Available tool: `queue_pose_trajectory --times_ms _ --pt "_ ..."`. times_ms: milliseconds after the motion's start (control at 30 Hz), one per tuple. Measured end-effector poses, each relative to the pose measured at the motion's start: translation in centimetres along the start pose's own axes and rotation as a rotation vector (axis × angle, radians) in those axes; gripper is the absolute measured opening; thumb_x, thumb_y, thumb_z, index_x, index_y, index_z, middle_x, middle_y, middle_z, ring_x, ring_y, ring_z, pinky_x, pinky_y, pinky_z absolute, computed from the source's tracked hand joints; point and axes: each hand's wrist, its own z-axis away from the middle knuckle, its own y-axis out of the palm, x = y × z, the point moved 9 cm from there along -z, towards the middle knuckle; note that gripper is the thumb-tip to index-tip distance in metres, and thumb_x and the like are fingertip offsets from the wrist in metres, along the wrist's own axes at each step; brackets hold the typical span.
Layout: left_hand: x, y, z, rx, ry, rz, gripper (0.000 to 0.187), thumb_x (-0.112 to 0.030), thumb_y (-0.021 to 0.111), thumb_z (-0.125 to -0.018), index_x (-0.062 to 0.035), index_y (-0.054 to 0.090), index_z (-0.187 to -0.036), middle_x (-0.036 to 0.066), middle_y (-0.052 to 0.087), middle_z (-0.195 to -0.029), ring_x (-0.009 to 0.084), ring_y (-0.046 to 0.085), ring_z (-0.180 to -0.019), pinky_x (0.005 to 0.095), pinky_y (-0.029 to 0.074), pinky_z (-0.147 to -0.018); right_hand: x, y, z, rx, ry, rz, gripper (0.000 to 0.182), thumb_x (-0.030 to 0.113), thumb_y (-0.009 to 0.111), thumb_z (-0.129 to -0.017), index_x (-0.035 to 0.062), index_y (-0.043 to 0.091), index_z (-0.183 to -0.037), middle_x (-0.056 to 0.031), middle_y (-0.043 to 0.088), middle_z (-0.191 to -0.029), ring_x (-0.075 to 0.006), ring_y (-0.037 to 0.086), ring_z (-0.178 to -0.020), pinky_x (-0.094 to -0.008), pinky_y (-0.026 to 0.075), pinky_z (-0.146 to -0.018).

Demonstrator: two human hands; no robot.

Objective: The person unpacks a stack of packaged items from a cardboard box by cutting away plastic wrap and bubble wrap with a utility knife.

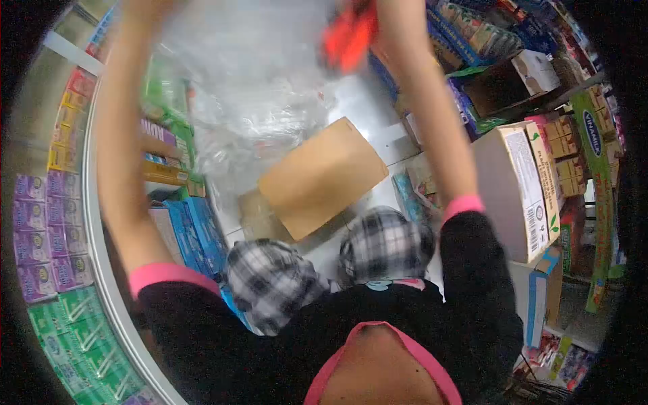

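Observation:
Both my arms reach forward to the top edge of the head view. My left hand [150, 5] is blurred and mostly cut off there, its fingers out of sight. The visible edge of my right hand [395, 10] is also smeared by motion. Right beside it is a blurred bright red and black thing [347, 42], whose kind and whether I grip it I cannot make out. Between my arms lies crumpled clear plastic wrap [250, 88]. Closer to my knees, a plain brown cardboard box [324, 179] rests on the white floor tiles.
Stacked purple packs [50, 229] and green packs [81, 344] line a shelf on the left. Blue boxes [196, 233] stand by my left knee. At right are a large carton [513, 192], an opened cardboard box [516, 81] and crowded shelves with a Vinamilk strip [592, 131].

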Motion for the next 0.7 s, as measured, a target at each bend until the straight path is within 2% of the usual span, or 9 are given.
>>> queue_pose_trajectory --times_ms 33,133,233,300,367,500,600,667,700 --pt "0.2 6.3 5.8 -0.078 0.064 0.018 0.012 -0.019 0.051 -0.078 -0.0071 0.054 -0.079 0.011 0.053 -0.064 0.0212 0.053 -0.054 0.0300 0.042 -0.049 -5.2 -4.3 3.0 -0.084 0.052 0.067 0.019 0.011 0.061 -0.069 0.0093 0.043 -0.066 0.0007 0.041 -0.054 -0.0097 0.040 -0.045 -0.0231 0.035 -0.043" --pt "-8.0 14.2 14.5 0.390 -0.137 0.436 0.012 -0.019 0.050 -0.077 -0.0068 0.053 -0.076 0.012 0.052 -0.067 0.0286 0.050 -0.062 0.0349 0.040 -0.054 -15.2 -10.1 13.7 -0.256 0.471 -0.188 0.031 0.009 0.062 -0.066 0.0017 0.045 -0.091 0.0000 0.045 -0.061 -0.0075 0.041 -0.048 -0.0230 0.034 -0.041" --pt "-9.9 15.4 19.4 0.325 -0.236 0.785 0.019 -0.024 0.047 -0.079 -0.0072 0.052 -0.072 0.006 0.052 -0.061 0.0210 0.050 -0.051 0.0312 0.037 -0.045 -18.6 -12.9 18.5 -0.241 0.607 -0.288 0.040 0.010 0.058 -0.070 0.0029 0.040 -0.106 -0.0031 0.045 -0.074 -0.0081 0.042 -0.053 -0.0224 0.035 -0.043" --pt "-8.5 15.9 22.0 0.331 -0.665 1.240 0.022 -0.021 0.043 -0.082 -0.0032 0.054 -0.074 0.001 0.050 -0.058 0.0113 0.047 -0.051 0.0256 0.036 -0.047 -19.3 -13.8 20.3 -0.331 0.691 -0.231 0.050 0.015 0.055 -0.073 0.0068 0.033 -0.118 -0.0101 0.041 -0.102 -0.0081 0.042 -0.057 -0.0215 0.036 -0.045" --pt "-7.3 15.3 23.2 0.371 -0.780 1.325 0.023 -0.018 0.042 -0.082 0.0006 0.055 -0.078 -0.001 0.049 -0.060 0.0058 0.044 -0.055 0.0213 0.035 -0.049 -20.6 -12.7 19.7 -0.317 0.740 -0.540 0.045 0.016 0.055 -0.073 0.0068 0.037 -0.114 -0.0029 0.046 -0.088 -0.0062 0.041 -0.054 -0.0205 0.037 -0.044" --pt "-5.2 16.8 25.5 0.367 -0.922 1.606 0.023 -0.019 0.044 -0.081 0.0010 0.055 -0.077 -0.001 0.051 -0.063 0.0058 0.044 -0.056 0.0187 0.034 -0.050 -22.8 -7.8 17.8 -0.077 0.800 -0.787 0.039 0.021 0.053 -0.075 0.0063 0.041 -0.109 -0.0055 0.049 -0.086 -0.0082 0.042 -0.053 -0.0203 0.038 -0.045" --pt "-5.3 18.1 27.5 0.287 -1.024 1.831 0.024 -0.020 0.045 -0.080 0.0012 0.055 -0.078 0.000 0.052 -0.065 0.0060 0.045 -0.056 0.0182 0.033 -0.050 -24.5 -5.1 17.6 0.069 0.873 -0.665 0.046 0.027 0.051 -0.076 0.0072 0.038 -0.115 -0.0118 0.049 -0.106 -0.0094 0.045 -0.060 -0.0241 0.038 -0.049" --pt "-5.7 17.6 27.5 0.044 -1.026 2.354 0.023 -0.018 0.045 -0.081 0.0012 0.055 -0.076 0.000 0.052 -0.065 0.0065 0.047 -0.057 0.0195 0.034 -0.050 -23.9 -4.2 16.7 -0.078 0.838 -0.727 0.030 0.025 0.054 -0.075 0.0073 0.046 -0.097 -0.0063 0.049 -0.083 -0.0121 0.048 -0.061 -0.0254 0.041 -0.051" --pt "-5.5 17.7 27.4 0.039 -1.028 2.351 0.023 -0.018 0.045 -0.081 0.0012 0.055 -0.076 0.000 0.052 -0.065 0.0065 0.047 -0.057 0.0195 0.034 -0.050 -23.5 -4.0 16.5 -0.152 0.820 -0.759 0.022 0.025 0.055 -0.075 0.0073 0.050 -0.088 -0.0035 0.050 -0.071 -0.0134 0.050 -0.061 -0.0261 0.043 -0.051"
